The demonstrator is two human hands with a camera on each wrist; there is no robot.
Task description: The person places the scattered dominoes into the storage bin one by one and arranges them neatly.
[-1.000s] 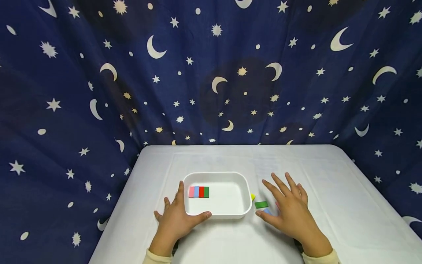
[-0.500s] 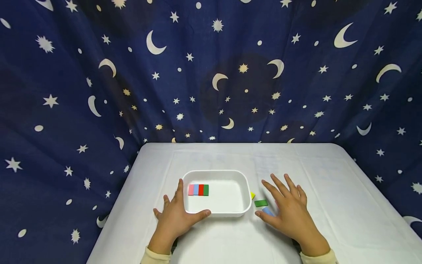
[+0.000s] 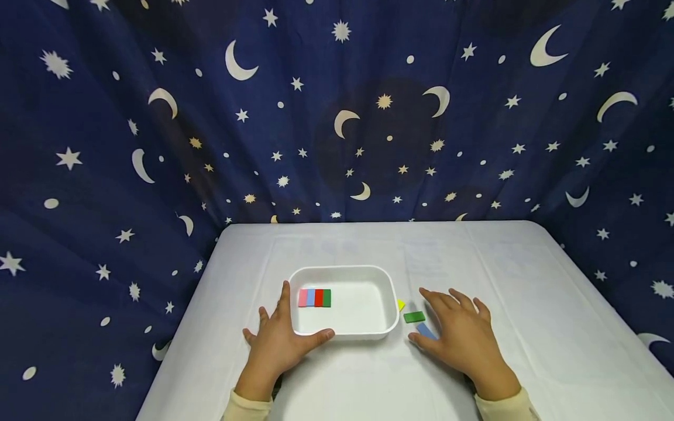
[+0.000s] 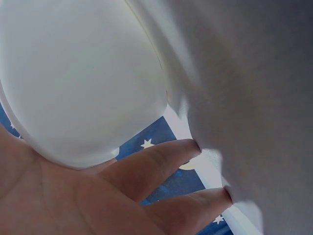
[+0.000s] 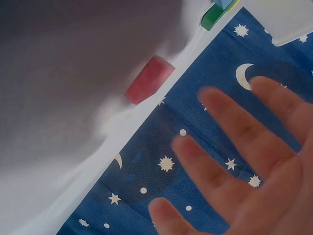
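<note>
A white plastic tray [image 3: 360, 313] holds a row of small flat blocks [image 3: 315, 298] in pink, light blue, red and green, side by side near its left wall. My left hand [image 3: 279, 342] rests at the tray's near left corner, thumb along the near rim and index finger beside the left wall. In the left wrist view, its other fingertips touch the tablecloth. My right hand [image 3: 466, 330] hovers over the table right of the tray, fingers spread, holding nothing. Nearest its thumb lies a blue block [image 3: 426, 331]. A pinkish-red block [image 5: 150, 80] shows in the right wrist view; the hand hides it from the head view.
Just behind the blue block lies a green block [image 3: 414, 317]. A yellow piece [image 3: 401, 305] peeks out from behind the tray's right wall. The white tablecloth [image 3: 516, 280] reaches back to a dark blue curtain [image 3: 295, 134] printed with moons and stars.
My right hand's fingers have bent and lowered slightly, uncovering more of the blue block. The head view has tilted a little. My left hand stays at the tray.
</note>
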